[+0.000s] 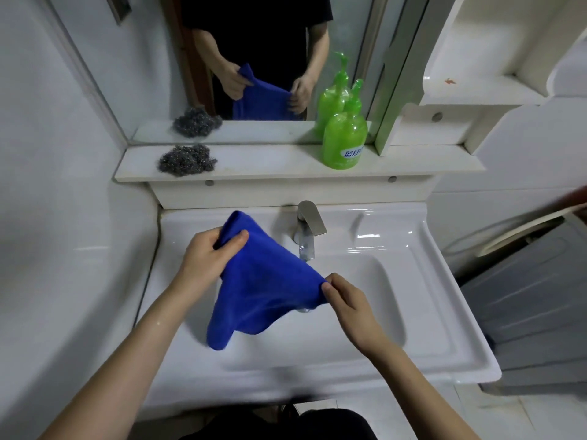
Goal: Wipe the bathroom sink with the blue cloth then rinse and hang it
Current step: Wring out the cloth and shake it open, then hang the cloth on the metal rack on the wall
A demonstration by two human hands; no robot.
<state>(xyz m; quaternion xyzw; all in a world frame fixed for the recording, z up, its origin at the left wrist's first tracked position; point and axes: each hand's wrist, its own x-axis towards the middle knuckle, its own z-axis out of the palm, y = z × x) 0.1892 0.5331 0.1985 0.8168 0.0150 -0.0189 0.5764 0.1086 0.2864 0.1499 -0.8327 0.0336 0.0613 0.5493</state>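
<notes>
A wad of steel wool [187,160] lies at the left end of the white shelf [270,163] under the mirror [263,33]. Below it and nearer, the left hand [206,258] grips the top corner of the blue cloth [263,287], with the thumb laid over the fabric and the fingers curled under it. The bunched corner sticks up past the knuckles.

The cloth is held in the air over the sink [444,312], spread between the two hands and sloping down from the left hand to the right. Its loose lower corner hangs toward the front left of the basin; I cannot tell whether it touches the basin.

The steel tap [308,230] stands behind the cloth at the back of the sink, its spout partly hidden by the fabric's upper edge.

The right hand [346,300] pinches the cloth's right edge between thumb and fingertips, well apart from the left hand. Both hands are clamped on the cloth.

A green pump bottle [344,134] stands upright on the shelf right of the tap, close against the mirror. The mirror shows the same grip on the cloth.

A grey unit [524,296] stands just beside the sink at far right.
</notes>
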